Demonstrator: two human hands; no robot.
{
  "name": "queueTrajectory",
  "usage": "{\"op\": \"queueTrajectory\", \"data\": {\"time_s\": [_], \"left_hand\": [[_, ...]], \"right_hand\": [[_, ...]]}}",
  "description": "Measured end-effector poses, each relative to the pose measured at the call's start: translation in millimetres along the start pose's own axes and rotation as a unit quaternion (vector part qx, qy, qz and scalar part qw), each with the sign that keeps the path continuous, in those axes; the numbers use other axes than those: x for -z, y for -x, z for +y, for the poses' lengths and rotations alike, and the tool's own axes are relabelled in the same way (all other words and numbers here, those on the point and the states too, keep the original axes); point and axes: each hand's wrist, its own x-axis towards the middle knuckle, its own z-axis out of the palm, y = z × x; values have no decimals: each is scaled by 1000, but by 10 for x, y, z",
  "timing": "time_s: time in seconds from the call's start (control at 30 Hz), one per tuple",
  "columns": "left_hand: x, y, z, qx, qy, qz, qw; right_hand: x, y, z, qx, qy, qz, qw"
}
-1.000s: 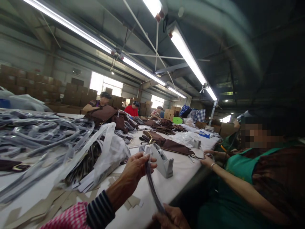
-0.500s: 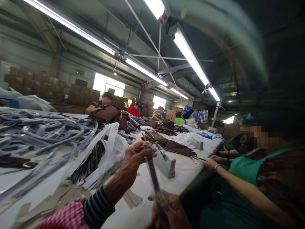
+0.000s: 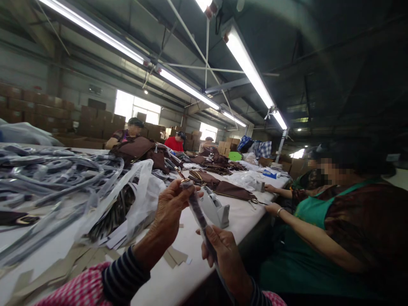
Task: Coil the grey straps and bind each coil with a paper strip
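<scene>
A dark strap (image 3: 198, 210) in clear plastic slants down between my hands over the table's near edge. My left hand (image 3: 172, 206) pinches its upper end, where a metal clasp shows above the fingertips. Lower down, my right hand (image 3: 223, 250) is closed round the strap between thumb and fingers. Just behind the strap stands a grey tape dispenser (image 3: 218, 210). Left of my left hand, a white plastic bag (image 3: 140, 191) lies open with thin strips inside it.
Wrapped straps (image 3: 63, 170) cover the table's left side. Beige card strips (image 3: 60, 270) lie at the near left. Brown bags (image 3: 232, 189) lie farther back. At the right, a person in a green apron (image 3: 314, 212) holds a bag's end; others sit across the table.
My right hand has risen with the strap, bringing more of the wrist and sleeve into view. The strap slants more. The view has shifted slightly, and another hand shows at the table's right edge.
</scene>
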Motion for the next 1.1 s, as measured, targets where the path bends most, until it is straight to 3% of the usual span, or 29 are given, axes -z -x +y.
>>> {"op": "queueTrajectory", "data": {"time_s": [0.13,0.33,0.47,0.6,0.73,0.83,0.93,1.0,1.1], "left_hand": [[-43,45,-9,-34,16,11,999],[-101,159,-27,-78,0,1,997],[-110,159,-33,-54,-13,-10,998],[-76,87,63,-6,-15,-1,1000],[-7,7,199,-5,-33,30,999],[77,-60,300,9,-52,9,999],[173,-119,432,26,-80,-38,996],[225,-133,526,-25,-158,-62,985],[265,-107,599,-122,-339,-154,920]], "right_hand": [[-30,4,-37,24,44,12,999],[-268,-130,-272,58,33,19,998],[-352,-257,-423,84,17,26,996],[-218,-281,-518,104,36,-17,994],[44,-208,-544,105,119,-32,987],[195,-174,-513,119,192,-25,974],[280,-162,-492,175,314,15,933],[320,-153,-497,230,418,46,877],[380,-135,-512,312,533,65,784]]}}
